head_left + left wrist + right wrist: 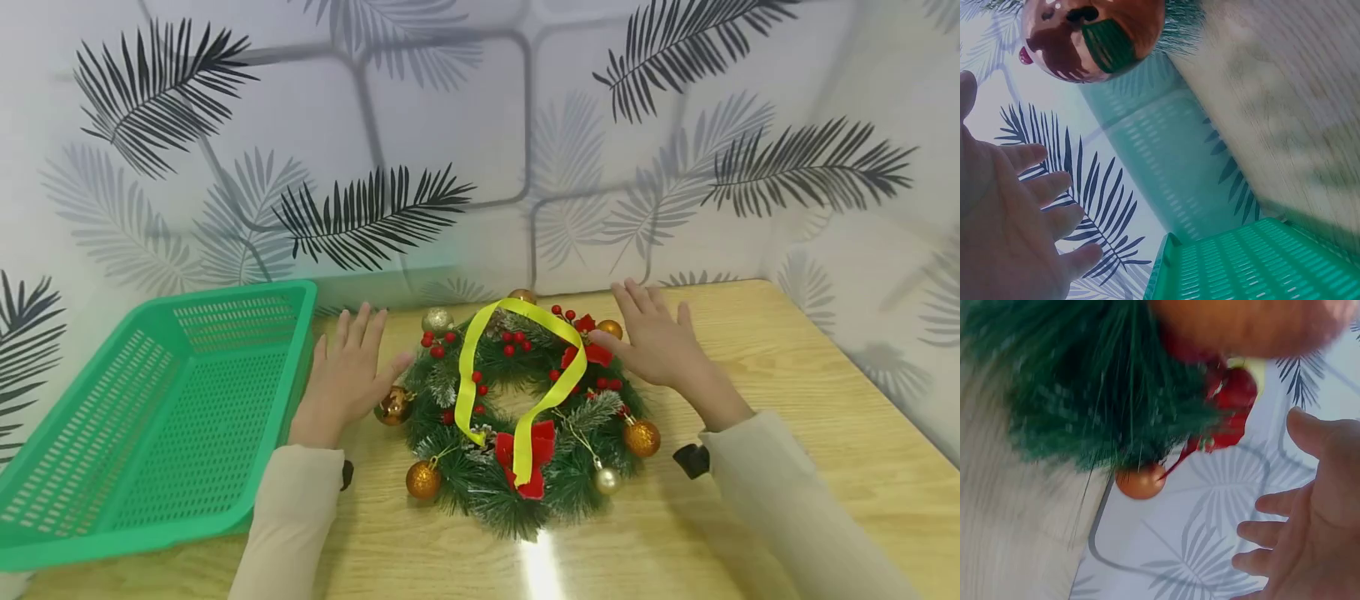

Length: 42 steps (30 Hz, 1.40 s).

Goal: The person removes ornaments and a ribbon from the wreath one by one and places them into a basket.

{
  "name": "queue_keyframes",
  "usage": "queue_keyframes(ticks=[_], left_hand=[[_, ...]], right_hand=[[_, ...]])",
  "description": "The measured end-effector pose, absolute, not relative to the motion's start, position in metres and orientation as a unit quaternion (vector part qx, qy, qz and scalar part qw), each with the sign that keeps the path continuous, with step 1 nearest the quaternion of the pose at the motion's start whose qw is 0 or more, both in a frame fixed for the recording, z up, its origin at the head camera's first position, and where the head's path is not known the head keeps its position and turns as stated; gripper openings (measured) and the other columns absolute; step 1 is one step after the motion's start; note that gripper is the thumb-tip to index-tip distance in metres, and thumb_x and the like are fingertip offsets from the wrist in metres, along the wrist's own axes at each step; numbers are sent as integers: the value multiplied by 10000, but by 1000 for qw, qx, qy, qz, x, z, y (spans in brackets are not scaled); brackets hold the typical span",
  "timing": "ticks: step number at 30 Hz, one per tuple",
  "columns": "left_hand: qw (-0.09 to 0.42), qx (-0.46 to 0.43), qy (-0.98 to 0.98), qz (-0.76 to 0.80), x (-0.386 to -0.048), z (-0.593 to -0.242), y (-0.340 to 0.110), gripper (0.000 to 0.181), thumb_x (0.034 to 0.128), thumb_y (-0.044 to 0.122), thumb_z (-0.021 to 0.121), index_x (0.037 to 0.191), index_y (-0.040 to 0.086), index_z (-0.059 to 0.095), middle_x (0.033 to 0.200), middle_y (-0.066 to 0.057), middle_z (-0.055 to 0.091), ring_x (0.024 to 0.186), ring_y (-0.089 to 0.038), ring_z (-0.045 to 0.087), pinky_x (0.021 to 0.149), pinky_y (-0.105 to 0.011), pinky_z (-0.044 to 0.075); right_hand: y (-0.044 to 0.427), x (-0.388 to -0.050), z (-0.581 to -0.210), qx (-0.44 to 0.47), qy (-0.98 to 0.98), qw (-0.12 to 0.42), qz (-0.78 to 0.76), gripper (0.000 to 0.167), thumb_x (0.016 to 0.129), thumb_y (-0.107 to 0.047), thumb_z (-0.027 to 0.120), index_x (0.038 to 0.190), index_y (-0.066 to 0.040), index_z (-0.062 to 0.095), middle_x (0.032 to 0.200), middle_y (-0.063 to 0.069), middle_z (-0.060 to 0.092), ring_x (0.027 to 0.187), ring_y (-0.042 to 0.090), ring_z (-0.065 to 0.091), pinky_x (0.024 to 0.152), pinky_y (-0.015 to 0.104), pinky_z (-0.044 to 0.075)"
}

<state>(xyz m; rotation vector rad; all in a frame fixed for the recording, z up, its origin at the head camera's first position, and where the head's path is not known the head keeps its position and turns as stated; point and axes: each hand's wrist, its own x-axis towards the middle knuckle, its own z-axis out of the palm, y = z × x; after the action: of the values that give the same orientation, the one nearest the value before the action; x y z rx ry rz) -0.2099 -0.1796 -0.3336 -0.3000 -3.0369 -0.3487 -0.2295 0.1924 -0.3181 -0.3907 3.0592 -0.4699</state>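
A green Christmas wreath [450, 467] with red berries, red bows and shiny baubles lies flat on the table. Across its top is a loop of yellow ribbon [467, 358], its two ends near the front bow. My left hand [341, 383] is at the wreath's left, fingers spread and holding nothing, close to a copper bauble [1094, 37]. On the right side my right hand [656, 342] is spread too, its thumb near the red bow [1232, 409] at the back right. Whether that thumb touches the wreath I cannot tell.
A green plastic basket [300, 367] with slotted walls stands at the left, right beside my left hand. The wooden table [810, 383] runs back to a wall covering [450, 108] printed with dark leaves.
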Motion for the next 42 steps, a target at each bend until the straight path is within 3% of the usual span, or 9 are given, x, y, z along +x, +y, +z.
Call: queue_keyframes(ticks=[15,33,38,42], left_hand=[[10,-116,-984,-134,-200,-345,-183,735,1006,500,324,1530,37,96,1588,-208,63,1451,-430,50,1132,-644,114],[-1,-127,-980,-153,-189,-354,-183,723,1001,505,347,1527,51,148,1576,-207,154,1444,-421,130,1116,-644,183],[4,-152,-973,-175,-185,-354,-182,702,992,460,424,1511,40,205,1551,-223,224,1406,-441,238,1103,-622,248],[15,-168,-967,-192,-182,-356,-184,679,980,400,491,1493,30,243,1511,-233,308,1352,-439,346,1084,-576,321]], right_hand=[[169,-213,-345,-155,969,28,-188,841,962,-575,388,1527,-21,101,1571,247,110,1427,472,112,1084,711,118],[157,-199,-334,-158,955,72,-242,915,935,-632,385,1519,8,91,1563,274,94,1396,495,187,1076,648,262],[148,-194,-340,-169,957,55,-229,903,932,-555,489,1511,30,116,1559,287,88,1384,510,204,1061,646,291],[144,-193,-343,-179,960,35,-213,881,924,-490,550,1501,45,153,1548,297,126,1391,506,191,1089,638,248]])
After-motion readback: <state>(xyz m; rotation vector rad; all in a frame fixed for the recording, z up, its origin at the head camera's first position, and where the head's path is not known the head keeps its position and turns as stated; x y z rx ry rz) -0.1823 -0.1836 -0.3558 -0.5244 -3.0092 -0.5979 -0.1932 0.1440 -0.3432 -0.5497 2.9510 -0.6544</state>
